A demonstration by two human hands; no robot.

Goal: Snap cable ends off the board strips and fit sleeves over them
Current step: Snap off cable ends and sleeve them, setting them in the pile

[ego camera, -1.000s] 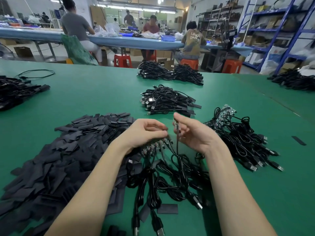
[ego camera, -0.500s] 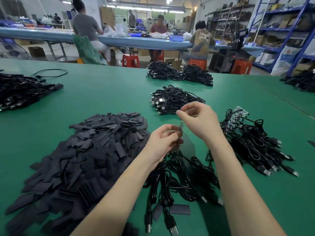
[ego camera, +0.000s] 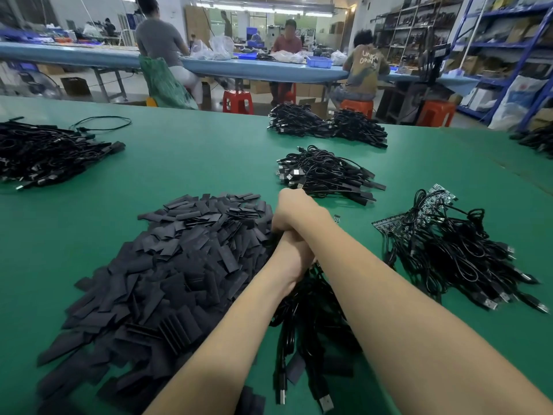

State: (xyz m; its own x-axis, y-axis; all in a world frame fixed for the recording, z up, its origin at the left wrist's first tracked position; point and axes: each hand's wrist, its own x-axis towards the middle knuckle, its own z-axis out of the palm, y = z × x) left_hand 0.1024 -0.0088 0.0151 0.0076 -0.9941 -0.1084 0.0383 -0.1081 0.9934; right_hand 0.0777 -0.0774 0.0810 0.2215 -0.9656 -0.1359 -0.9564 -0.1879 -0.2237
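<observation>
Near the middle of the green matte worktable (ego camera: 194,163), the right hand (ego camera: 294,209) is reaching forward across the left hand (ego camera: 294,253), its forearm crossing over the left wrist, and its fingers are curling down and away from the camera so that I cannot tell what, if anything, they are pinching. The left hand is sitting under that forearm, closing on the top of a tangled bunch of black cables with USB plugs (ego camera: 302,339) that is trailing toward the near edge. Just left of both hands a broad heap of flat black sleeve pieces (ego camera: 167,280) is spreading over the table, touching the cable bunch. A tiny snapped-off bit with pins (ego camera: 337,218) is lying alone just right of the right wrist. Further right, a dark green board strip with cables attached (ego camera: 398,223) is resting on a second pile of black cables (ego camera: 466,259). Beyond the hands, a bundle of sleeved black cables (ego camera: 326,175) is lying, with two more bundles (ego camera: 326,125) near the far edge and another dark pile (ego camera: 45,154) at the left. Bare green surface is lying open between these piles, widest at the far left and centre. Past the table, people are sitting on red plastic stools (ego camera: 238,101) at a long blue bench (ego camera: 254,70), and blue metal shelving (ego camera: 502,55) is lining the right wall.
</observation>
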